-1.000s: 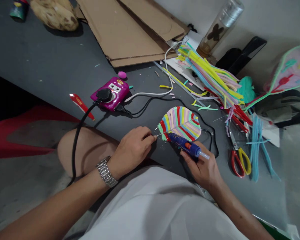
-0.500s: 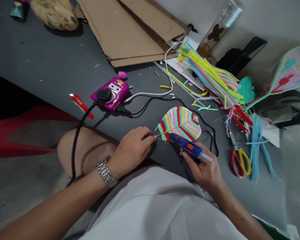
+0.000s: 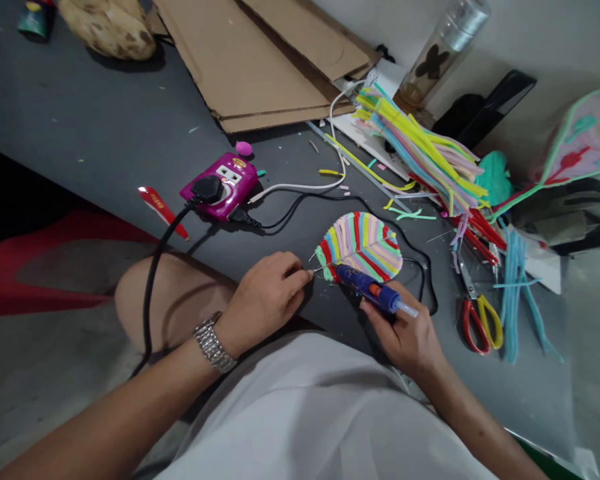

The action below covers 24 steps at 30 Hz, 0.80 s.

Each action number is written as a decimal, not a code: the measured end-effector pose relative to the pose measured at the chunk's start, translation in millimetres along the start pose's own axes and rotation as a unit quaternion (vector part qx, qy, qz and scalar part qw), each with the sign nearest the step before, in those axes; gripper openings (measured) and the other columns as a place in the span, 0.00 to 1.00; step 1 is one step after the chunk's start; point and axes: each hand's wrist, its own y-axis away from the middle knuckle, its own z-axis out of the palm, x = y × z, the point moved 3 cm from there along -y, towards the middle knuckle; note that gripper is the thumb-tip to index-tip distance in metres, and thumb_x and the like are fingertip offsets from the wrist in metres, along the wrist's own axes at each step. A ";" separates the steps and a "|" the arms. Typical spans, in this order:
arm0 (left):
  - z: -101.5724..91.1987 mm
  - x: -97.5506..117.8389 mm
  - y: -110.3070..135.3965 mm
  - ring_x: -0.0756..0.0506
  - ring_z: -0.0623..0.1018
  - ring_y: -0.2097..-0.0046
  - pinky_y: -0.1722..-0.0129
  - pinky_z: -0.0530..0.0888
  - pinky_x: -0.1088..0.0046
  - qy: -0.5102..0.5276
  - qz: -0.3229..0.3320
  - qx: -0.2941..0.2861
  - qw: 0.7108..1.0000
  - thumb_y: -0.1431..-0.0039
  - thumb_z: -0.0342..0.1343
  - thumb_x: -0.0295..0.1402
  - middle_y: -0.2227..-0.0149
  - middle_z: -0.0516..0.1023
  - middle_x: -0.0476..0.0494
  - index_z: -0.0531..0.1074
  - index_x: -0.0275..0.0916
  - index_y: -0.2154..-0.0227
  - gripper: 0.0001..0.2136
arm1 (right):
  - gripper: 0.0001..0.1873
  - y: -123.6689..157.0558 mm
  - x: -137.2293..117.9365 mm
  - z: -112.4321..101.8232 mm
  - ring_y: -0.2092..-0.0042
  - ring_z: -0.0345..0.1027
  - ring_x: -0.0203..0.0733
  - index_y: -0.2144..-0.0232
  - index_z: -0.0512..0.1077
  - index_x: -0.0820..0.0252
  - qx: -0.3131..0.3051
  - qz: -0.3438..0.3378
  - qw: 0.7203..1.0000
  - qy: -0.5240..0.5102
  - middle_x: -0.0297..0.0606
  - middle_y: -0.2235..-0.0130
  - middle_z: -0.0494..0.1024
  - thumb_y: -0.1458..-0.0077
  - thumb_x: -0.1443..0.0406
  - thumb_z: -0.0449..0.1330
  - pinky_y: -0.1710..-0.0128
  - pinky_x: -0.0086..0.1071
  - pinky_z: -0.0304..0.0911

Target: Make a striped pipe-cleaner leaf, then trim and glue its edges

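Note:
A leaf shape (image 3: 363,241) covered in striped coloured pipe cleaners lies on the dark grey table (image 3: 105,133) near its front edge. My left hand (image 3: 267,297), a metal watch on its wrist, is closed in a pinch on the thin wire stem at the leaf's left tip. My right hand (image 3: 405,333) is wrapped round a blue glue gun (image 3: 370,288), whose nozzle touches the leaf's lower edge beside the stem. A clear glue stick juts from the gun's back end.
A purple power strip (image 3: 223,185) with black and white cables sits left of the leaf. A bundle of pipe cleaners (image 3: 420,150), red and yellow scissors (image 3: 477,320), cardboard sheets (image 3: 260,60) and a glass bottle (image 3: 437,57) lie behind and to the right.
The glue gun and my right hand shifted slightly back and forth along the leaf's lower edge. My left hand kept its pinch on the stem.

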 end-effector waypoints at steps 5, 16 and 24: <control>0.4 1.1 -0.7 0.45 0.70 0.63 0.65 0.69 0.68 -0.006 -0.013 -0.004 1.000 0.36 0.53 0.23 0.64 0.74 0.41 0.75 0.36 0.60 0.07 | 0.07 -0.5 -0.3 0.1 0.58 0.75 0.45 0.57 0.72 0.57 -0.001 -0.005 1.000 -0.001 0.42 0.59 0.78 0.34 0.61 0.59 0.59 0.35 0.69; -1.8 5.9 -4.6 0.45 0.71 0.64 0.66 0.69 0.68 -0.013 -0.048 -0.012 0.999 0.37 0.53 0.22 0.65 0.74 0.43 0.76 0.37 0.64 0.08 | 0.06 1.5 1.5 -0.4 0.60 0.74 0.44 0.59 0.71 0.57 -0.009 -0.013 1.000 -0.005 0.42 0.59 0.78 0.34 0.61 0.59 0.64 0.34 0.67; -2.2 5.2 -5.1 0.45 0.73 0.64 0.65 0.70 0.68 -0.002 -0.045 -0.007 0.999 0.37 0.53 0.22 0.65 0.75 0.42 0.76 0.36 0.63 0.07 | 0.06 -0.4 -0.3 1.6 0.63 0.72 0.42 0.61 0.70 0.57 -0.002 -0.028 1.000 0.000 0.40 0.63 0.77 0.34 0.61 0.59 0.65 0.33 0.65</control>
